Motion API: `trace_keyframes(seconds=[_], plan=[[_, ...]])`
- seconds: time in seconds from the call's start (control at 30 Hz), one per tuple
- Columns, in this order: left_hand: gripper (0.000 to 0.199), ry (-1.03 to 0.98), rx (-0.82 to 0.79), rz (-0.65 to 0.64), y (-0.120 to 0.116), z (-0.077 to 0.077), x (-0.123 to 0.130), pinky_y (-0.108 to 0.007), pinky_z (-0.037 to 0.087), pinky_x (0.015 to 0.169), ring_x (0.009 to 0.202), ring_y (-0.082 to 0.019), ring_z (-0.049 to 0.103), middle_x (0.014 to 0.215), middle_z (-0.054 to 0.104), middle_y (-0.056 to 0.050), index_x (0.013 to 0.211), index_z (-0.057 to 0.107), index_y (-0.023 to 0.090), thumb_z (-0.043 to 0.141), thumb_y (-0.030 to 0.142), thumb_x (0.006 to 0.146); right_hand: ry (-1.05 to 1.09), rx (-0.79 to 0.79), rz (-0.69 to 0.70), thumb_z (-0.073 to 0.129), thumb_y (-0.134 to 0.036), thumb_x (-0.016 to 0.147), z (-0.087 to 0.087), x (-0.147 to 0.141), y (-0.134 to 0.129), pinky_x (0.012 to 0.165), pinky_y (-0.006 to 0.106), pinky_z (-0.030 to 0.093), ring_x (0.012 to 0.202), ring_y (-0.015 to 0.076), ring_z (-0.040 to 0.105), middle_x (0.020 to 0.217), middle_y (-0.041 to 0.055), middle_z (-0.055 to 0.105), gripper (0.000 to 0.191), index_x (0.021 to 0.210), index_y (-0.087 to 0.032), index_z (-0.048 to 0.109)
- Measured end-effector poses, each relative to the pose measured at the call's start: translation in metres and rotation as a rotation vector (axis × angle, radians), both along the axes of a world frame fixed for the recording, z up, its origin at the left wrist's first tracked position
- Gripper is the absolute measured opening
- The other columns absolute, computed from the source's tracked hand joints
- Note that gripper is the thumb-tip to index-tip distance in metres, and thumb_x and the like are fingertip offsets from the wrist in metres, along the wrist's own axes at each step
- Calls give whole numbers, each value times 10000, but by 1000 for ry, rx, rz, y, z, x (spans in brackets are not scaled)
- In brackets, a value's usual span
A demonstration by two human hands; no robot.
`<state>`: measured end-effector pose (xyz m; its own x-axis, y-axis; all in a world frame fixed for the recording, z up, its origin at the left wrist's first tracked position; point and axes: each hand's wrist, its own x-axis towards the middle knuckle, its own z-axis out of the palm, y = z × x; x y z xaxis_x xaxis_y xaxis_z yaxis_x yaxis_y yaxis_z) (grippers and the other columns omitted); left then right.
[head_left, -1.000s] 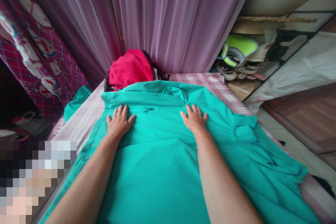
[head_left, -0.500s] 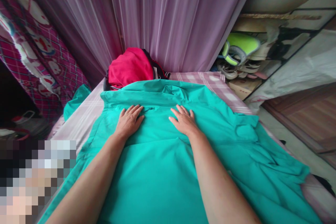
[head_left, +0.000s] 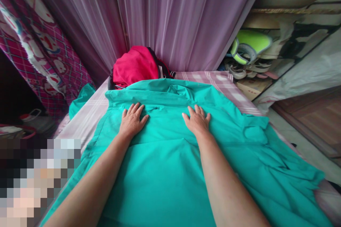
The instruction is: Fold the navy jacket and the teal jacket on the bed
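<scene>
A teal garment (head_left: 160,170) lies spread over a surface covered with a pale pink checked cloth (head_left: 221,76). My left hand (head_left: 132,120) rests palm down on its upper left part, fingers apart. To the right, my right hand (head_left: 197,118) lies flat on the same fabric with its fingers spread. Neither hand grips anything. Between them is a small dark mark or zip end in the fabric. The garment has folds along its far edge and bunched cloth at the right.
Behind the garment sits a red and black bundle (head_left: 135,65) against a purple curtain (head_left: 170,21). A patterned magenta cloth (head_left: 53,67) hangs at the left. At the right are a lime green visor (head_left: 253,44), shoes (head_left: 237,71) and a cardboard box (head_left: 252,87).
My right hand has slid a little to the right across the fabric, away from my left hand. The whole view has shifted slightly.
</scene>
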<state>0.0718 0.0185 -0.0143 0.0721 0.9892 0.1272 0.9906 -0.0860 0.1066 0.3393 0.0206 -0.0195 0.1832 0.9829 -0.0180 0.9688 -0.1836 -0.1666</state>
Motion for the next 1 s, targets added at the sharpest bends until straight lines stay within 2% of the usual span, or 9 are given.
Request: trace_keyframes(seconds=[0.5, 1.0], plan=[[593, -7, -22, -10, 1, -1, -2, -539, 230, 1207, 1500, -284, 274, 1604, 366, -76, 1511, 407, 249, 401, 496, 971, 16, -4, 7, 323, -482, 989, -2, 1, 2, 1120, 645, 214, 1466, 324, 264, 1608, 156, 319, 576, 1491, -230, 452], [601, -56, 3, -37, 1, -7, -5, -575, 225, 1202, 1496, -308, 276, 1600, 372, -88, 1512, 406, 246, 437, 490, 963, -26, -7, 15, 302, -491, 987, -15, 8, 9, 1099, 651, 244, 1461, 329, 272, 1602, 158, 322, 580, 1487, -243, 459]])
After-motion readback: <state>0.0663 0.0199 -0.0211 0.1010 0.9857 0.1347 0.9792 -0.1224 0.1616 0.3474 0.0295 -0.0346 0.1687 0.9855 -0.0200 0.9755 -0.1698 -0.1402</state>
